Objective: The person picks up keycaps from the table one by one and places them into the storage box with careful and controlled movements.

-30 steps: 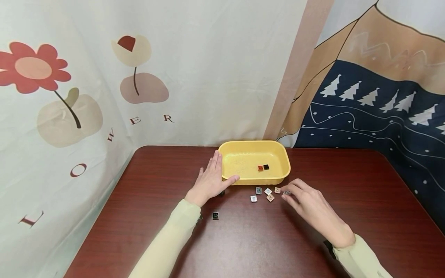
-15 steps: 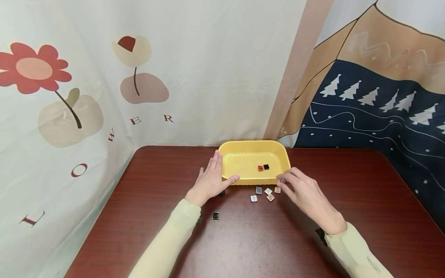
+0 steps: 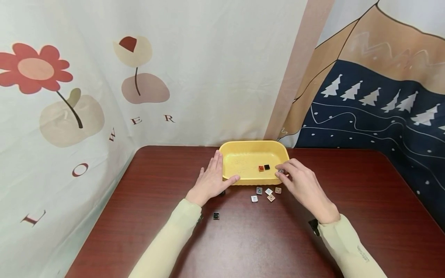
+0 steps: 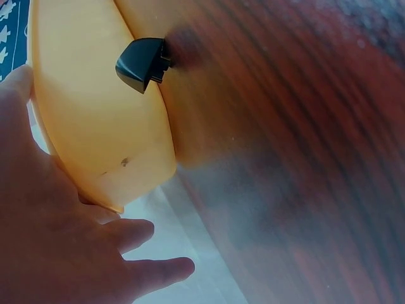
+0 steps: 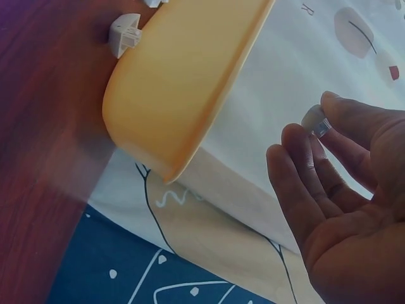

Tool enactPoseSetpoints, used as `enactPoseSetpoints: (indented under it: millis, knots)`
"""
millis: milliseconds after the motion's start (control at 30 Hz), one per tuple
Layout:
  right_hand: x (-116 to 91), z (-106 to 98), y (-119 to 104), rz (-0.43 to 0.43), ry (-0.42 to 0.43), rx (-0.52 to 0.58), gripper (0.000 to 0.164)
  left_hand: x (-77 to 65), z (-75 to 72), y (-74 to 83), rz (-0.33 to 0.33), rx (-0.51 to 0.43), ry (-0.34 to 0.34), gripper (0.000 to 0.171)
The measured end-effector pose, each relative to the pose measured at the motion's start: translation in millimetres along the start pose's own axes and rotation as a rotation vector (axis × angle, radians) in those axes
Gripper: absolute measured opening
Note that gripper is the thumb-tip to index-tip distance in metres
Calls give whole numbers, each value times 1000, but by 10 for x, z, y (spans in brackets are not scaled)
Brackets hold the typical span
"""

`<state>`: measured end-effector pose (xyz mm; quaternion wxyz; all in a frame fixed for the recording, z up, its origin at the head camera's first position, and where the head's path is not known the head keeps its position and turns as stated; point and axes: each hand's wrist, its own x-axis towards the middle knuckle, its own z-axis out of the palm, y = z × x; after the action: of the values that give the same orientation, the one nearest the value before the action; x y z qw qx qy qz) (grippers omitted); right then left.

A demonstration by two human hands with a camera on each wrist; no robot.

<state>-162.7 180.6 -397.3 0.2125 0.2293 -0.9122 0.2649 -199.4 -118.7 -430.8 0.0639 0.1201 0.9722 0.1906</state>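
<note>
My right hand pinches a grey keycap between thumb and fingertips, over the right front rim of the yellow tub. Against the tub's left end, my left hand rests with straight fingers, its thumb on the front rim. Inside the tub lie a red keycap and a black keycap. In front of it are several loose keycaps, among them a grey one, a white one and a tan one.
A black keycap lies nearer the front of the brown table. Another black keycap sits by the tub's front wall, mostly hidden by my left hand in the head view. A printed curtain hangs behind the table.
My right hand has lifted the grey keycap from the table beside the other keycaps and carried it up and slightly left to the tub's rim. My left hand has stayed put.
</note>
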Motion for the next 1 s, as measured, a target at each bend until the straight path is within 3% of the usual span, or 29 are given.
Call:
enactPoseSetpoints:
  millis: [333, 1000]
  knots:
    - [151, 128, 67, 5, 22, 21, 15, 12, 12, -3, 1, -3, 0, 113]
    - [449, 386, 242, 170, -216, -23, 17, 5, 0, -2, 2, -1, -3, 113]
